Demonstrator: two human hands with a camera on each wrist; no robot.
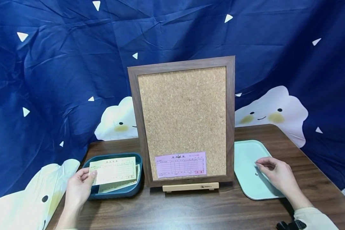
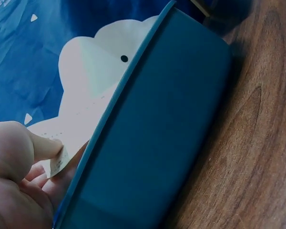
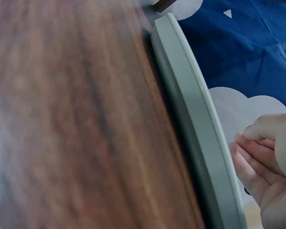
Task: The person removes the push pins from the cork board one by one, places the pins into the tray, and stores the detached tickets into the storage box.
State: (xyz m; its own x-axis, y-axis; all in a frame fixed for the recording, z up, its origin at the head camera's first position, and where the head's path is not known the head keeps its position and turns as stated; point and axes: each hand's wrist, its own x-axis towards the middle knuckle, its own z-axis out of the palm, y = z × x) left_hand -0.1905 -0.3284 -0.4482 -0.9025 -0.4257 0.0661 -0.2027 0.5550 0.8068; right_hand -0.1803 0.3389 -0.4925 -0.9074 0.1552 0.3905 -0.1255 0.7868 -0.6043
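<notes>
My left hand point(image 1: 79, 187) pinches a pale yellow receipt slip point(image 1: 112, 169) by its left end, thumb on top, over a dark blue bin point(image 1: 115, 195). More of the same slips point(image 1: 119, 185) lie beneath it in the bin. In the left wrist view the slip's corner point(image 2: 60, 161) shows under the thumb. My right hand point(image 1: 278, 175) is over a mint-green tray point(image 1: 247, 153), thumb and forefinger pinching a tiny thumbtack point(image 1: 256, 163); its thin point shows in the right wrist view. Another thumbtack point(image 1: 256, 174) lies on the tray.
A framed corkboard point(image 1: 187, 111) stands upright on a small wooden stand point(image 1: 189, 187) between bin and tray. Low on it hangs a purple receipt slip point(image 1: 181, 166), held by a thumbtack at its top. A blue cloth point(image 1: 172, 28) hangs behind the wooden table point(image 1: 161, 214).
</notes>
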